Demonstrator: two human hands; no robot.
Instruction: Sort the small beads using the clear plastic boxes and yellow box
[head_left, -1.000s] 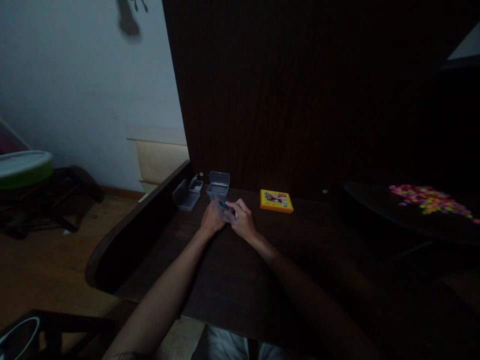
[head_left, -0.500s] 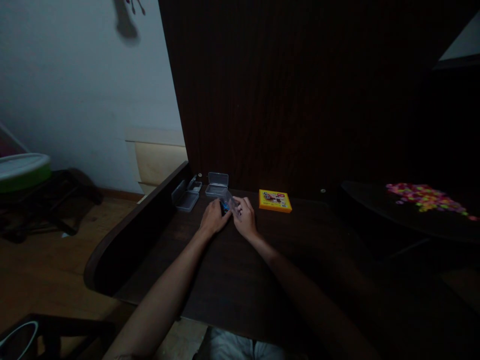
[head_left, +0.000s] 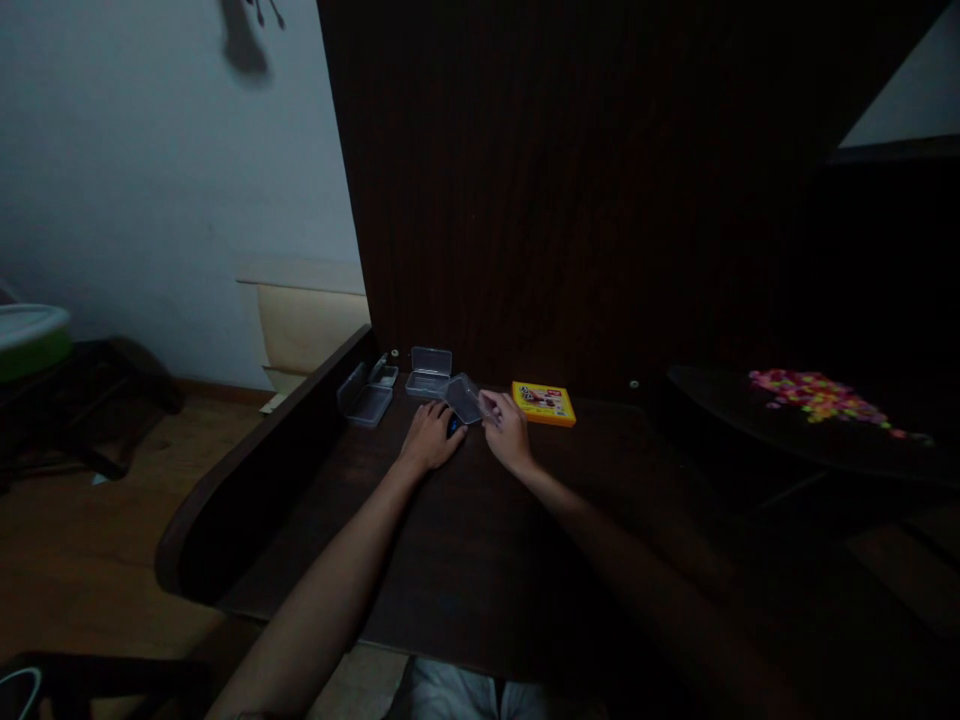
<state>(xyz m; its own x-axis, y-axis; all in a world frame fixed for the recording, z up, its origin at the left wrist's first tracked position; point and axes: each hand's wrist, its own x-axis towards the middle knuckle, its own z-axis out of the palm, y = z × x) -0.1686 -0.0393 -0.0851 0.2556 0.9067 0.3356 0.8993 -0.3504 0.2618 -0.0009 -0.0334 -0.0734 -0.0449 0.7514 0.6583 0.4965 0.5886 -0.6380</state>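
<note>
On the dark wooden desk, my left hand (head_left: 430, 438) lies palm down, its fingers and thumb curved around a small blue thing (head_left: 454, 426). Most of the blue thing is hidden beneath the hand, so its kind does not show. My right hand (head_left: 508, 432) pinches the right edge of a clear plastic box (head_left: 463, 398), which is tilted above the desk; its inside is hard to make out. Just behind the hands stands another clear box (head_left: 428, 384) with its lid raised. To the left are an open clear box (head_left: 369, 405) and a smaller open one (head_left: 385, 376).
A yellow box (head_left: 544, 403) with printed pictures lies right of my right hand. Farther right, a pile of small colourful pieces (head_left: 817, 395) rests on a dark surface. A raised side board (head_left: 262, 470) borders the desk on the left, and a tall dark panel (head_left: 525, 200) closes its back.
My right hand has moved right, drawing the clear box away from my left hand. The left hand stays low on the desk by the blue thing. The view has shifted slightly.
</note>
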